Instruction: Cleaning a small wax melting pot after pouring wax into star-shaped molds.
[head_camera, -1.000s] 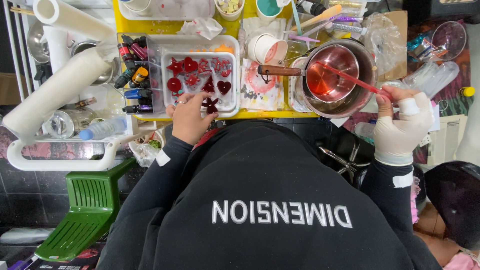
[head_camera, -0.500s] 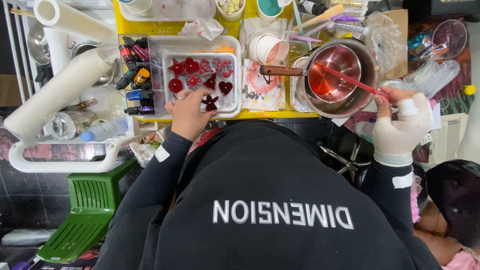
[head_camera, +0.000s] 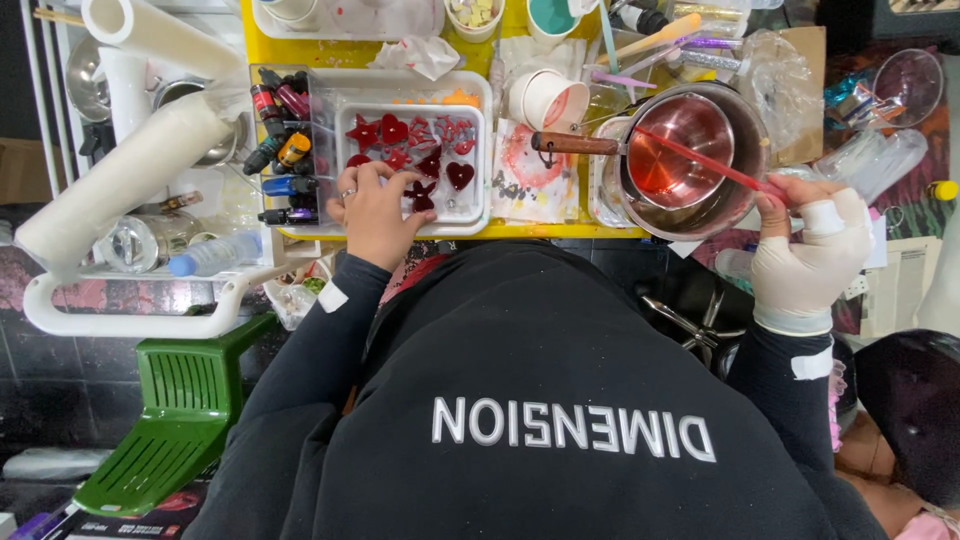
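Left hand (head_camera: 372, 212), bare with a ring, resting fingers-down on the near rim of a clear mould tray (head_camera: 478, 150), fingertips curled at a dark red star-shaped piece (head_camera: 420, 194); pinched on it or merely touching, hard to tell from above. Right hand (head_camera: 808, 250), in a pale glove, closed around the end of a red stirring stick (head_camera: 700, 160), stick slanting toward 10 o'clock into a metal saucepan (head_camera: 682, 150) holding red liquid. Hands well apart, tray at 11 o'clock from the body, pan at 1 o'clock. In the tray, more red hearts (head_camera: 459, 175) and stars. Wooden pan handle (head_camera: 574, 144) pointing toward 9 o'clock over a stained paper towel (head_camera: 530, 180). At 9 o'clock of the tray, a rack of small dye bottles (head_camera: 280, 150). At 12 o'clock of the towel, a white paper cup (head_camera: 545, 98). Everything on a yellow table (head_camera: 262, 45). Far out at 9 o'clock, a white paper roll (head_camera: 120, 180); at 7 o'clock, a green plastic stool (head_camera: 170, 420)
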